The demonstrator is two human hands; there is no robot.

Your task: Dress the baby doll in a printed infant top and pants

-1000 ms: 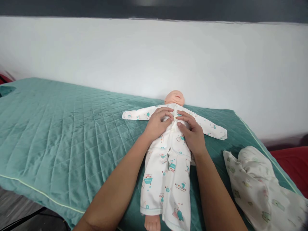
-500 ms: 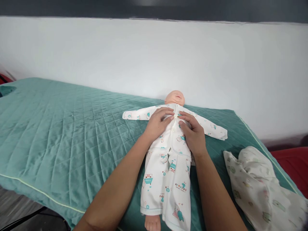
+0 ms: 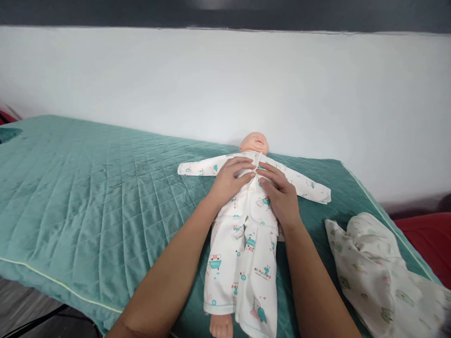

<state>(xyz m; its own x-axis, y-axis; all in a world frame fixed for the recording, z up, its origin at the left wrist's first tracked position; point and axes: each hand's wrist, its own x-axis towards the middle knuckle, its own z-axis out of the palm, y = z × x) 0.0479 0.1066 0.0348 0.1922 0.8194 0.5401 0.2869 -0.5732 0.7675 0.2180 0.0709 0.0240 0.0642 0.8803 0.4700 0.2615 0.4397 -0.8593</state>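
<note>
A baby doll (image 3: 254,142) lies on its back, dressed in a white printed pajama top (image 3: 262,213) and matching pants (image 3: 221,277). Its sleeves spread out to both sides. My left hand (image 3: 232,180) is on the chest, thumb and fingers pinching the front edge of the top. From the other side my right hand (image 3: 280,190) grips the opposite edge, its fingertips almost meeting the left ones at a button. Lower down, another button (image 3: 251,189) shows on the front placket. The fingertips partly cover the upper button. One bare foot (image 3: 221,325) sticks out of a pant leg.
A green quilted cover (image 3: 105,197) with a pale piped edge lies under the doll. A crumpled white printed cloth (image 3: 380,272) rests at the right. Behind stands a white wall (image 3: 211,80), close to the doll's head. Something red (image 3: 430,239) is beyond the right edge.
My fingertips have drawn slightly closer together at the button, the right hand shifting a little left. The view has moved slightly; the doll and the cloth stay in place.
</note>
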